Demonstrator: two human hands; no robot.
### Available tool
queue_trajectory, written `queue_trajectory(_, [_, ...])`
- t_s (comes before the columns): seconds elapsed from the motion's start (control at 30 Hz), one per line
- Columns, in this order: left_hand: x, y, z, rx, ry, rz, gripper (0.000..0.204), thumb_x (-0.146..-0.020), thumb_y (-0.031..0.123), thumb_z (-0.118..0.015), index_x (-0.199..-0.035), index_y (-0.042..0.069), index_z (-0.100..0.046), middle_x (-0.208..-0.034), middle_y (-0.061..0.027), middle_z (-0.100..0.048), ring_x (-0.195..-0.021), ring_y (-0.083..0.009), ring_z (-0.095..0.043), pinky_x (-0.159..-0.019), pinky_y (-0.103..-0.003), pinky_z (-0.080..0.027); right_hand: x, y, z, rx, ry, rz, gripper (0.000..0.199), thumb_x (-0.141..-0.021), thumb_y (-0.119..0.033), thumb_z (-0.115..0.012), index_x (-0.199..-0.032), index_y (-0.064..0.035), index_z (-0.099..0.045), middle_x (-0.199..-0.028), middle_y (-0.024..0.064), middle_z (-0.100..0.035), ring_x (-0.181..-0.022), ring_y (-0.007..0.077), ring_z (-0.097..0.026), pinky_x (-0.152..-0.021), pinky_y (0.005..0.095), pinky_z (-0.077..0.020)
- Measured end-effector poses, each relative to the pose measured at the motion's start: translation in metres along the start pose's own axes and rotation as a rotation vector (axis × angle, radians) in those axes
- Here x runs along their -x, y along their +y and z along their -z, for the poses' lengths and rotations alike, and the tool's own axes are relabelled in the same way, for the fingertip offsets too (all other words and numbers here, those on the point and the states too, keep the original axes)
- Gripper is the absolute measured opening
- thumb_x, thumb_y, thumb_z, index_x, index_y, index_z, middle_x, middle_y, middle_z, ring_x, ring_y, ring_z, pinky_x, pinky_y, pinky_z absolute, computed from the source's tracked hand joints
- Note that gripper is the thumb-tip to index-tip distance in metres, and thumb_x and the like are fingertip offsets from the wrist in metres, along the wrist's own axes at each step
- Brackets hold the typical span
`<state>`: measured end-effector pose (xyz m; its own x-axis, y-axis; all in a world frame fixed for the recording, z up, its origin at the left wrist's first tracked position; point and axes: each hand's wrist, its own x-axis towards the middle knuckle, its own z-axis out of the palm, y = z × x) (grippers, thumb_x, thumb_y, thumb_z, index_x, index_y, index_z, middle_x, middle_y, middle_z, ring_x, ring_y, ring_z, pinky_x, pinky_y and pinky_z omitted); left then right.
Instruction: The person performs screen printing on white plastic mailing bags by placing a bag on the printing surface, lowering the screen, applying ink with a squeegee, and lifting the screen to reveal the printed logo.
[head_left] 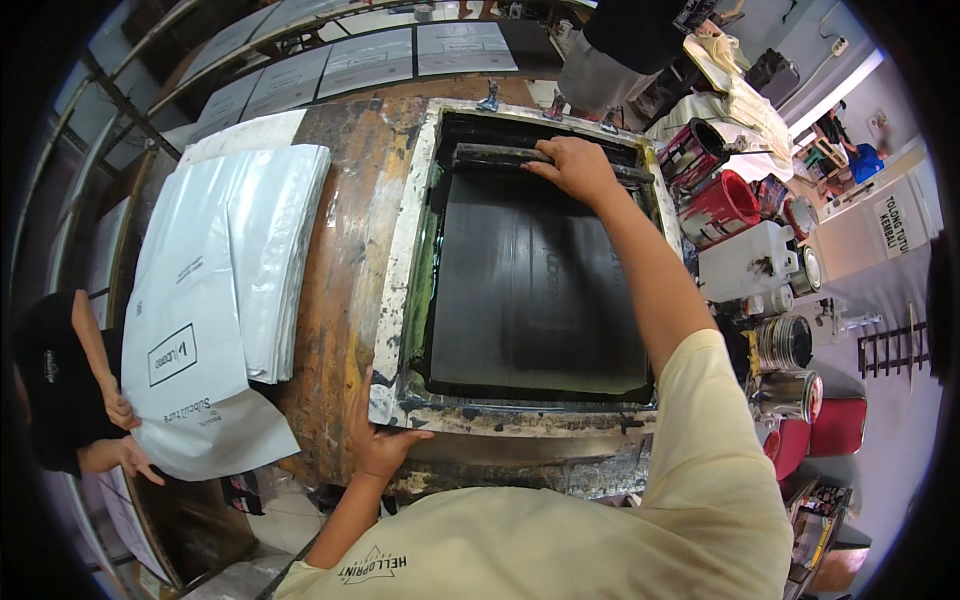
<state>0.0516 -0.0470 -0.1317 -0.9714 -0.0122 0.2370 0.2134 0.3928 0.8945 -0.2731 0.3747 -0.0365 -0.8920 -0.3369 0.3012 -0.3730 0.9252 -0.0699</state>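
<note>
Plainly closed, the person's right hand (577, 168) grips a long, dark, ink-coated squeegee bar (490, 155), which lies crosswise near the far end of a rectangular printing screen with a white, ink-smeared frame (395, 290). Inside that frame stretches a glossy, near-black mesh panel (540, 300), edged with green along its left and near sides. The person's left hand (383, 450) is at the frame's near left corner, its thumb stretched along the near edge and its fingers pointing away up the left side, spread wide; whether it presses on the frame, I cannot tell. Small metal clamps (488, 96) stand along the far edge of the screen, which sits on a wooden table with a brown, paint-stained top (335, 250). Left of the screen, on the same table, rests a thick stack of glossy white plastic bags (285, 260). Over its left part lies a white sheet-like bag with dark print (190, 270), its near edge hanging toward a co-worker in a black top (50, 390), whose hands are at its left margin. Beyond the table, flat white printed bags (370, 60) lie in a row, and another person in dark clothing and grey shorts (600, 75) stands near the clamps. To the right are a red bucket (725, 205), a translucent white jerrycan (740, 258) and a silvery metal can (790, 395).
</note>
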Motion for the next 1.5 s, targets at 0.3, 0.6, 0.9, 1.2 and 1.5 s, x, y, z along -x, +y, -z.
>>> queue_trajectory(0.3, [0.0, -0.008, -0.007, 0.166, -0.003, 0.036, 0.123, -0.062, 0.048, -0.103, -0.159, -0.003, -0.047, -0.135, -0.0211, -0.065, -0.122, -0.038, -0.063, -0.108, -0.045, -0.049, 0.101, -0.087, 0.025, 0.0, 0.049, -0.038, 0.039, -0.096, -0.048, -0.074, -0.098, -0.0095, -0.069, -0.094, 0.0119, -0.069, -0.093, 0.0368, -0.07, -0.079, 0.051, -0.0563])
queue_trajectory(0.6, [-0.006, -0.013, -0.006, 0.049, 0.008, -0.096, 0.111, -0.071, 0.041, -0.103, -0.156, -0.005, -0.049, -0.135, -0.0202, -0.068, -0.125, -0.0335, -0.066, -0.106, -0.043, -0.052, 0.239, -0.226, 0.115, -0.067, -0.148, -0.149, 0.038, -0.094, -0.04, -0.076, -0.103, -0.0062, -0.061, -0.097, 0.0129, -0.063, -0.093, 0.036, -0.067, -0.074, 0.0499, -0.0574])
queue_trajectory(0.9, [-0.065, 0.124, 0.012, 0.453, 0.158, -0.046, 0.076, -0.094, 0.026, -0.09, -0.153, -0.004, -0.052, -0.127, -0.0087, -0.069, -0.116, -0.0178, -0.066, -0.101, -0.033, -0.053, 0.207, -0.248, 0.193, 0.143, 0.341, -0.06, 0.032, -0.092, -0.037, -0.075, -0.105, -0.0087, -0.067, -0.096, 0.0099, -0.064, -0.099, 0.0317, -0.064, -0.1, 0.0527, -0.0425])
queue_trajectory(1.2, [-0.023, 0.084, -0.019, -0.757, -0.233, -0.242, 0.11, -0.099, 0.074, -0.059, -0.172, 0.001, -0.023, -0.172, -0.0336, -0.022, -0.162, -0.0512, -0.014, -0.126, -0.072, -0.003, 0.126, -0.206, 0.258, 0.247, 0.555, 0.007, 0.033, -0.093, -0.04, -0.07, -0.089, -0.0072, -0.072, -0.079, 0.0103, -0.07, -0.08, 0.031, -0.07, -0.089, 0.0482, -0.0435])
queue_trajectory(1.5, [0.001, 0.074, -0.045, -0.808, -0.407, -0.087, 0.114, -0.095, 0.081, -0.055, -0.167, -0.004, -0.031, -0.174, -0.0268, -0.028, -0.166, -0.0453, -0.011, -0.124, -0.075, 0.009, 0.094, -0.213, 0.298, -0.003, 0.491, -0.074, 0.04, -0.091, -0.031, -0.063, -0.069, 0.0024, -0.063, -0.059, 0.0164, -0.061, -0.057, 0.0325, -0.06, -0.073, 0.0464, -0.05])
